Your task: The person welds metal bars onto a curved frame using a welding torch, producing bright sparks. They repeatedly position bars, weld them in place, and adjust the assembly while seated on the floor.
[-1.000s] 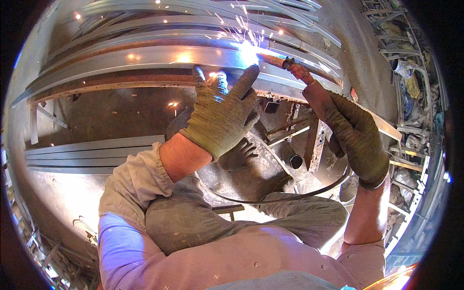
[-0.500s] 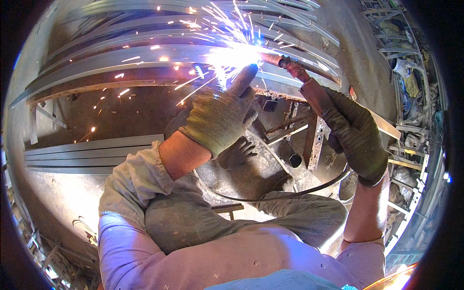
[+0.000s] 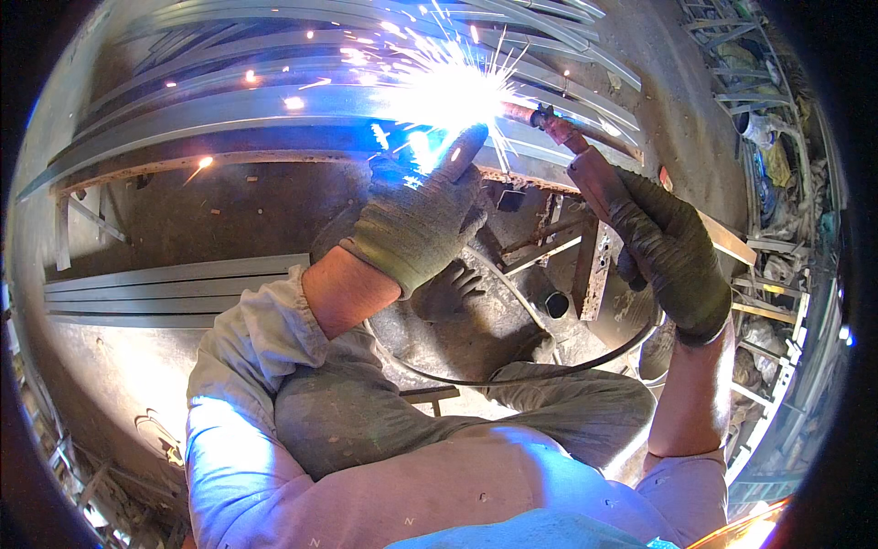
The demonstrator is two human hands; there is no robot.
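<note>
My right hand (image 3: 672,252), in a dark knitted glove, is closed around the handle of a welding torch (image 3: 594,178). The torch's reddish neck points left into a white glare with sparks. My left hand (image 3: 416,220), gloved too, is at the near side of the glare, one finger stretched toward it. Its other fingers look curled, partly lost in blue light; what they hold cannot be made out. Grey steel bars (image 3: 238,108) run left to right beneath the glare, above a rusty beam (image 3: 165,165). The glare hides the torch tip and the spot being welded.
A dark cable (image 3: 512,377) loops across in front of my knees. Grey bars (image 3: 165,291) lie stacked at the left. A rusty upright (image 3: 593,274) stands between my arms, near a short black tube (image 3: 556,304). Racks with bags and scrap (image 3: 777,165) line the right side.
The glare has grown and the sparks fan out differently, with fewer falling at the left. The torch has shifted very slightly right. My left hand stays nearly in place.
</note>
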